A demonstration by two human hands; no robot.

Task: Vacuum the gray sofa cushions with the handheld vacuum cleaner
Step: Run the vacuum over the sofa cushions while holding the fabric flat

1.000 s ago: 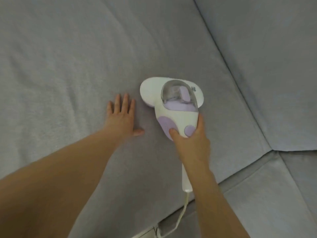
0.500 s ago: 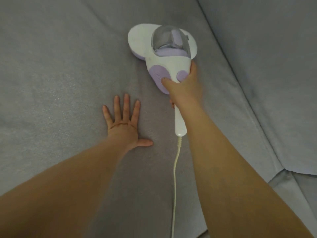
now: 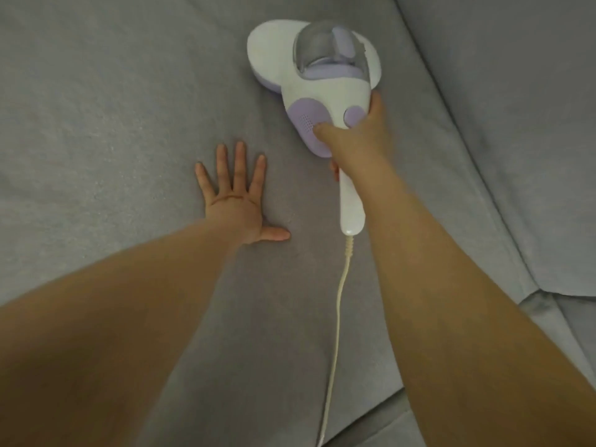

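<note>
Right hand (image 3: 354, 140) grips the white and lilac handheld vacuum cleaner (image 3: 317, 79) at the neck of its handle, thumb on the lilac panel; the head appears to sit flat on the gray seat cushion (image 3: 113, 124), near the back cushion (image 3: 516, 108). Left hand (image 3: 233, 201) lies palm-down on the seat cushion, fingers straight and spread, holding nothing. A white cord (image 3: 335, 317) trails from the handle end.

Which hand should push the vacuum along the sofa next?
Probably the right hand: it already grips the handheld vacuum cleaner, whose head sits on the gray sofa cushion. The left hand lies flat on the cushion beside it, fingers spread, holding nothing.
</note>
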